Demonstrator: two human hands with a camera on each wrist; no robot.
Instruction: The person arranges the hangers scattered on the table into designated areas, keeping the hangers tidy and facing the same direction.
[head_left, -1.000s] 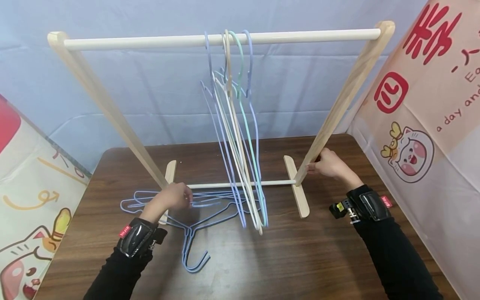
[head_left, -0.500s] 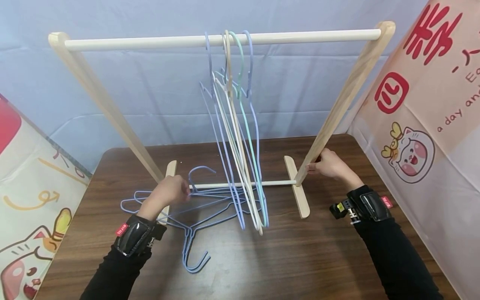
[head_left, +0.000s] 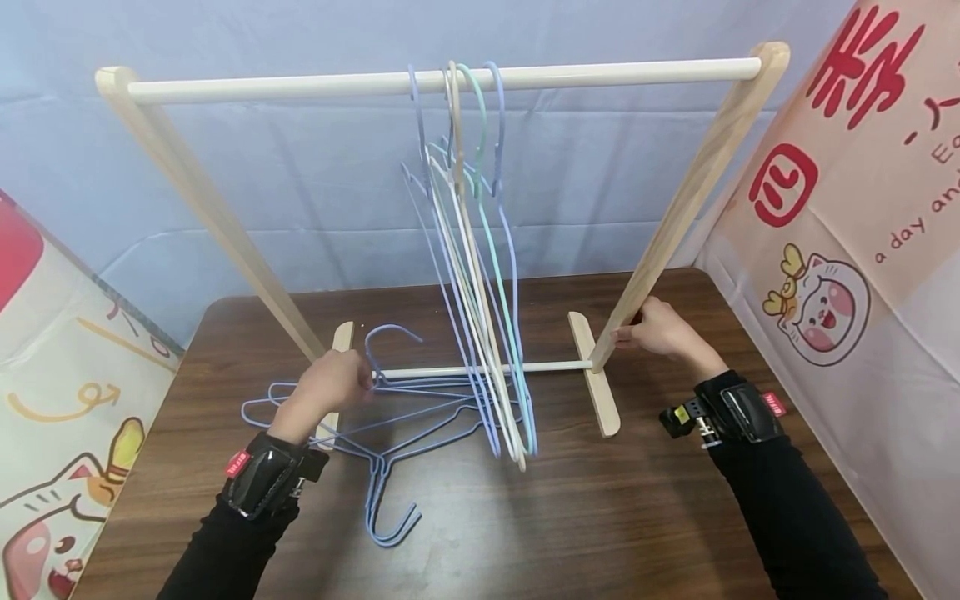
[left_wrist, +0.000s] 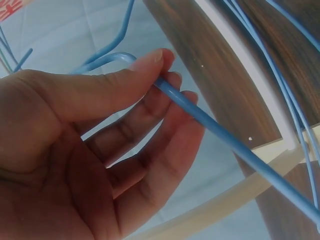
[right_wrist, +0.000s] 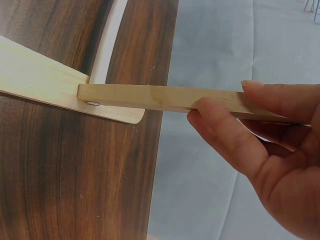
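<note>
My left hand (head_left: 327,392) pinches a blue clothes hanger between thumb and fingertips; the left wrist view shows the wire of this hanger (left_wrist: 215,127) running out past the fingers. In the head view its hook rises beside the hand, above the rack's lower rod. Under it lie several more blue hangers (head_left: 386,540), hooks toward me. My right hand (head_left: 658,329) holds the rack's right wooden post (right_wrist: 165,95) near its foot, thumb on one side and fingers on the other. From the white top rail (head_left: 300,86) hang blue, white, beige and mint hangers (head_left: 483,125), bunched near the middle.
The rack's left post (head_left: 217,217) leans up on the far side of my left hand. Its right foot (head_left: 600,400) rests on the brown wooden table (head_left: 570,517). Behind stands a pale blue cloth (head_left: 300,167); a printed cloth (head_left: 840,208) borders the right.
My left hand has shifted up and left, and the held hanger's hook has swung up into view above the lower rod. The right hand keeps its place on the post.
</note>
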